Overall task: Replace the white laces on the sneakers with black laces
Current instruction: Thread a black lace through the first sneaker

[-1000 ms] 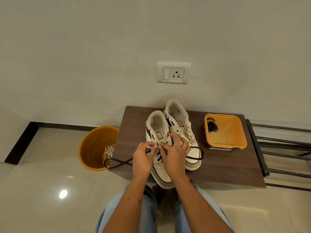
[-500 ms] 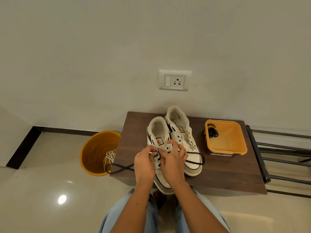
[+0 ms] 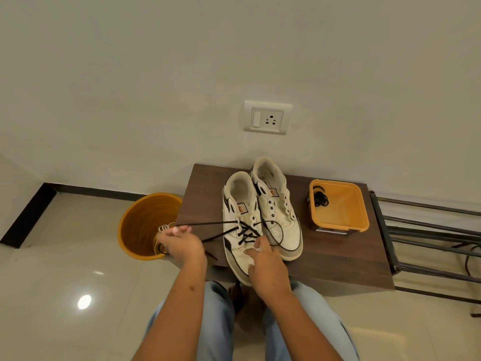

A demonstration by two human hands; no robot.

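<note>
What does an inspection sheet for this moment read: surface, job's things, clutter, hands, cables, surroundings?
Surface: brown wooden table against the wall.
Job's things: near sneaker partly laced with black lace; far sneaker unlaced; spare black lace in orange tray; white laces in orange bucket.
Clutter: nothing seen.
Hands: left hand pinches the lace; right hand steadies the near sneaker.
Cables: dark cord by the metal rack.
Surroundings: wall socket, tiled floor.

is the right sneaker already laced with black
No, the right sneaker shows bare eyelets, while the black lace crosses only the left sneaker.
</note>
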